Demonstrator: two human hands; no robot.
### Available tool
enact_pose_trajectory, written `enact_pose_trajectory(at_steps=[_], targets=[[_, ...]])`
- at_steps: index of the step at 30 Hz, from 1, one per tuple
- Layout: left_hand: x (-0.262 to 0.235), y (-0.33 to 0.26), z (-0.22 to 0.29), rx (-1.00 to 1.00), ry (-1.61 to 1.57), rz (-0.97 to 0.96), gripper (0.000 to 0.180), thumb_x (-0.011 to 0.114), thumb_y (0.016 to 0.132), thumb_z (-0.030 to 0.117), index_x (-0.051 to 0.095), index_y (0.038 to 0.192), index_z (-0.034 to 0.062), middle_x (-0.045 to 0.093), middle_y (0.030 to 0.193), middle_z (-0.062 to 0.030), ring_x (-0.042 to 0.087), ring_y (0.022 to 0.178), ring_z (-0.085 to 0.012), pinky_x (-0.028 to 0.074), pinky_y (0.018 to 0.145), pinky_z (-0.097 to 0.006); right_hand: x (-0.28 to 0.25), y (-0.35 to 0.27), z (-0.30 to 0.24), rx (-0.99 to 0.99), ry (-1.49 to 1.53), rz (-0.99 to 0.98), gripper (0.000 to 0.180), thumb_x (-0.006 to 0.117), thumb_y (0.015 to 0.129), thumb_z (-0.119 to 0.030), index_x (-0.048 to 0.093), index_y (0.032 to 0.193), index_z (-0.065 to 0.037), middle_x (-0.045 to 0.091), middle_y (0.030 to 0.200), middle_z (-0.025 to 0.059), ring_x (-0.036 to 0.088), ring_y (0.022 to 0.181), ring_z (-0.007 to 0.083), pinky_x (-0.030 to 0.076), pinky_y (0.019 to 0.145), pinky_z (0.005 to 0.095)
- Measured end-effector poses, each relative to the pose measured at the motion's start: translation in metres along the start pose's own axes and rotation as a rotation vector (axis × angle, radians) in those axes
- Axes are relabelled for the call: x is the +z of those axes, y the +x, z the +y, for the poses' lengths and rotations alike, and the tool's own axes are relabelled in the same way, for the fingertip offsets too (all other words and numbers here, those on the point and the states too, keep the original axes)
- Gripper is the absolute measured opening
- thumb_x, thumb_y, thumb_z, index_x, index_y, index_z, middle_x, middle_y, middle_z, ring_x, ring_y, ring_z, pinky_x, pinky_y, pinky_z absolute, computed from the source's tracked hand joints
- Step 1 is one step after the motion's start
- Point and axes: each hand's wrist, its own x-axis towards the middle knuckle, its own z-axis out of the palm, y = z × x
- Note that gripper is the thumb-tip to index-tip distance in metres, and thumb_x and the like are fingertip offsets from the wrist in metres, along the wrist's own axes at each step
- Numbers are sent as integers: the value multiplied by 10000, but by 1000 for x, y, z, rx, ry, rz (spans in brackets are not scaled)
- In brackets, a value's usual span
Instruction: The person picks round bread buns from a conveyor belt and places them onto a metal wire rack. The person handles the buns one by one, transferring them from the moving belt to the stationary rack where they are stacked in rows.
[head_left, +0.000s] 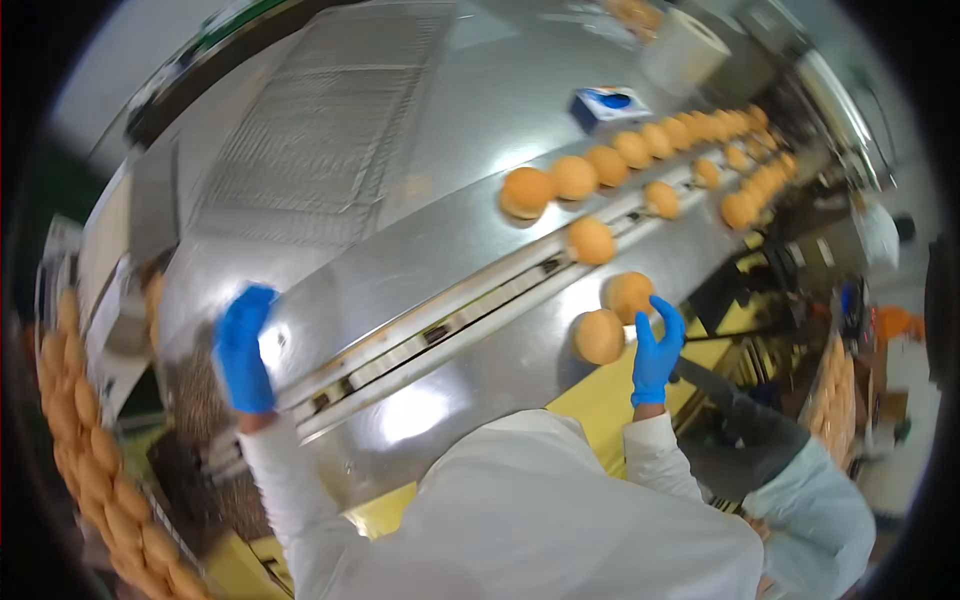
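Coat [570, 505], 2 nearest buns [599, 337] — pair slanting rightward

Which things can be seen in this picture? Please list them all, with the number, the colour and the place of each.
Table: one, silver, middle
Rack: at least one, silver, upper left
Conveyor: one, whitish, diagonal
Buns on the conveyor: several, golden brown, centre to upper right
Row of buns: about ten, golden brown, beyond the conveyor
Loose buns: two, golden brown, conveyor's near side
Far buns: several, golden brown, right
Stacked buns: many, brown, lower left
Box: one, white-blue, beyond the row
Roll: one, white, upper right
Background: partly blurred
Left grip: one, blue-gloved, left
Right grip: one, blue-gloved, beside the loose buns
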Motion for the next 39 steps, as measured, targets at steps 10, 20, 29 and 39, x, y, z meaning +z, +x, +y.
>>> enact_pose_trajectory(at_steps=[10, 20, 29, 39], targets=[[-24, -307, -35, -564, -216, 291, 285, 626, 942, 96, 614, 1200, -23, 676, 1131, -81, 611, 1027, -146, 475, 923, -299, 73, -91, 16, 27, 46, -232, 626, 715, 871, -248, 473, 1389, 7, 517, 1376, 192, 510, 1244, 320, 392, 1065, 421], [-90, -311, 19, -419, -120, 267, 321, 568, 944, 47, 564, 1250, -50, 609, 1212, -137, 566, 1126, -212, 429, 996, -334, 159, -33, -43, -62, 143, -382, 742, 820, 711, -201, 481, 1351, -40, 503, 1311, 173, 489, 1228, 330, 394, 1056, 420], [-185, -162, -26, -22, 1087, 406, 592, 671, 912, 289, 479, 1363, -43, 534, 1357, -228, 495, 1275, -350, 371, 1087, -428, 79, 11, 3, -274, -129, -168, 608, 799, 786, -255, 578, 1301, -22, 560, 1342, 207, 482, 1300, 354, 381, 1083, 436], [-294, -149, -109, -564, 318, 117, 656, 665, 890, 98, 364, 1467, 15, 448, 1439, -138, 471, 1268, -245, 416, 1046, -353, 23, 24, 74, 459, 179, -270, 573, 826, 767, -295, 605, 1220, -23, 663, 1053, 130, 621, 951, 209, 497, 890, 333]])
